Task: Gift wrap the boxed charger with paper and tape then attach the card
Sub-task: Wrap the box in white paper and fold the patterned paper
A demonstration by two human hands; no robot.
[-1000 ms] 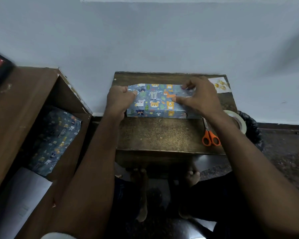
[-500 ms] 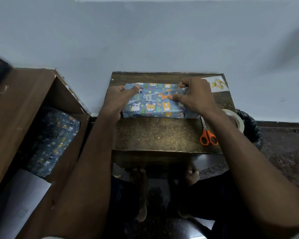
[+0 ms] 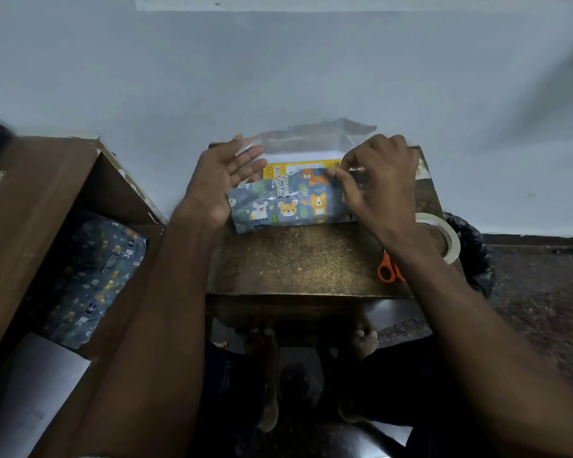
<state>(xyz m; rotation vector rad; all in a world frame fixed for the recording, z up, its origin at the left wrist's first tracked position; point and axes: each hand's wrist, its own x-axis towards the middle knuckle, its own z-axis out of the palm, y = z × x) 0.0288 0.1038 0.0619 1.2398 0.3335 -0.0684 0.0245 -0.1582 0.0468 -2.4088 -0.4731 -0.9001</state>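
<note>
The charger box, yellow and white, stands at the far edge of a small wooden table. Blue animal-print wrapping paper covers its near face; the far flap of paper stands up blurred behind the box, leaving the box top bare. My left hand is flat with straight fingers against the left end of the box. My right hand pinches the paper's edge at the top right of the box. The card peeks out behind my right hand, mostly hidden.
Orange-handled scissors and a roll of tape lie at the table's right edge, under my right wrist. A black bag sits beyond them. At left an open wooden box holds more animal-print paper and a white sheet.
The paper's far flap has come up off the box top, baring the yellow and white box. My left hand has opened flat; my right hand has shifted to pinch the paper's upper edge.
</note>
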